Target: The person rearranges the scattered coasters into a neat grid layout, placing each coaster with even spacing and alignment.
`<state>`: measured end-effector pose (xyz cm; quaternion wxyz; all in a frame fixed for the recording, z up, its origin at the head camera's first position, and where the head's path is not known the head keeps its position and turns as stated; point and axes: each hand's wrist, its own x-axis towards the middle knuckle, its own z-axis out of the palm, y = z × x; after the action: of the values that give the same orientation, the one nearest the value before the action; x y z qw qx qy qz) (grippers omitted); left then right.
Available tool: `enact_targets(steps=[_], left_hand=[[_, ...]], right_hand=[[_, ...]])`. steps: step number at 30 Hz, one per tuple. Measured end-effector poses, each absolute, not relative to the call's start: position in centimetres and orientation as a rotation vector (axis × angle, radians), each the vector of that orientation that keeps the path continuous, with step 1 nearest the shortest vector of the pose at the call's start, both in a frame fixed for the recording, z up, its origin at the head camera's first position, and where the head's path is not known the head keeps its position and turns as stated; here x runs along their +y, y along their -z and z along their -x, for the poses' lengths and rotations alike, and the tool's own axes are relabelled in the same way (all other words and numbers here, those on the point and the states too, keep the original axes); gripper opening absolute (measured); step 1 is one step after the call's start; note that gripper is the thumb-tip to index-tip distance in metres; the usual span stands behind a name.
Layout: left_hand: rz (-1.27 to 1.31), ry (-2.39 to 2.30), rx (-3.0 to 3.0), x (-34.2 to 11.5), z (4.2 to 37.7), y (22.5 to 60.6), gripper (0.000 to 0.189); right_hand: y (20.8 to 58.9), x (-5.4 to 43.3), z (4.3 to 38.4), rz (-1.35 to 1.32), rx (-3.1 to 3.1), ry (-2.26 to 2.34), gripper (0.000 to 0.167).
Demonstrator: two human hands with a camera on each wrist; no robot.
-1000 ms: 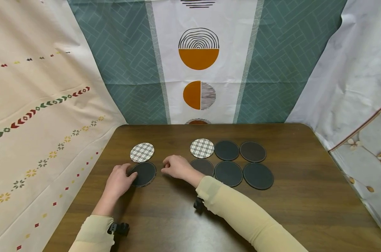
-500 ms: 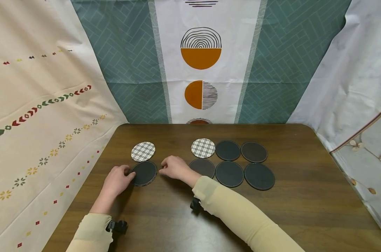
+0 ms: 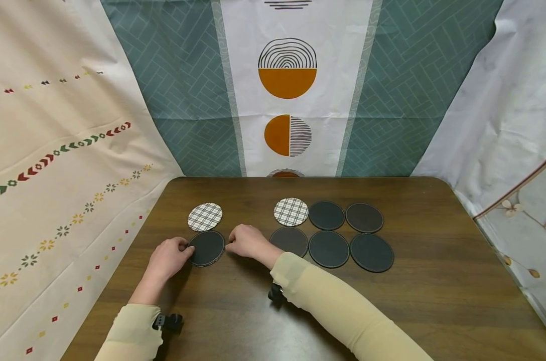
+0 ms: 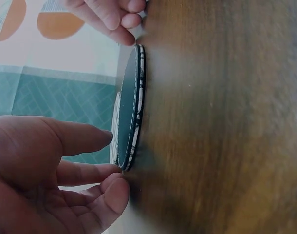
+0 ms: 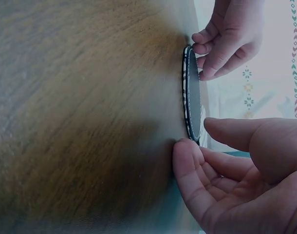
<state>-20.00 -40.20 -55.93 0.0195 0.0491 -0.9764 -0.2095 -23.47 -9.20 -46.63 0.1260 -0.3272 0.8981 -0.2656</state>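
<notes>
A round black coaster (image 3: 207,248) with a stitched rim lies on the table at the left. In the wrist views a white-and-black patterned layer shows along its edge beneath the dark top; whether this is a second coaster I cannot tell. My left hand (image 3: 166,258) is at its left side, fingertips touching the rim, thumb apart above the surface in the left wrist view. From the opposite side my right hand (image 3: 250,243) touches the right rim with its fingertips, its thumb (image 5: 229,132) off the coaster. Just behind sits a plaid white coaster (image 3: 205,217).
Right of my right hand lie two rows of coasters: a plaid one (image 3: 291,211), a black one (image 3: 326,215) and a dark brown one (image 3: 364,217) behind, with a brown one (image 3: 290,240) and two black ones in front. Patterned cloths hang around the wooden table (image 3: 435,281).
My right hand has shifted slightly left, up to the black coaster's right rim. My left thumb has drawn back a little toward the left rim. The other coasters stay put.
</notes>
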Motion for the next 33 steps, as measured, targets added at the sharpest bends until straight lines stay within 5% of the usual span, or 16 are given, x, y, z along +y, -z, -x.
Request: enact_targets(steps=[6,9,18,22,25,33], left_hand=[[-0.211,0.672,-3.068,-37.8,18.7,52.6,0.043],[-0.229,0.701,-3.070,-36.1,17.8,50.5,0.042],[-0.272,0.756,-3.026,-38.5,20.1,55.3,0.043],[-0.238,0.728,-3.009,-39.2,21.0,56.7,0.043],[-0.216,0.720,-2.990,-39.2,21.0,56.9,0.043],[-0.268,0.798,-2.921,-36.8,19.2,54.0,0.038]], right_hand=[[47.8,-9.8,24.0,0.954,2.600,0.752,0.027],[46.0,-9.4,22.8,0.913,2.574,0.774,0.015],[45.7,-9.0,22.4,0.863,2.472,0.889,0.022],[45.8,-8.5,22.6,0.740,2.272,1.119,0.037],[45.9,-8.1,22.8,0.603,2.112,1.283,0.051],[46.2,-7.8,22.9,0.455,1.997,1.439,0.050]])
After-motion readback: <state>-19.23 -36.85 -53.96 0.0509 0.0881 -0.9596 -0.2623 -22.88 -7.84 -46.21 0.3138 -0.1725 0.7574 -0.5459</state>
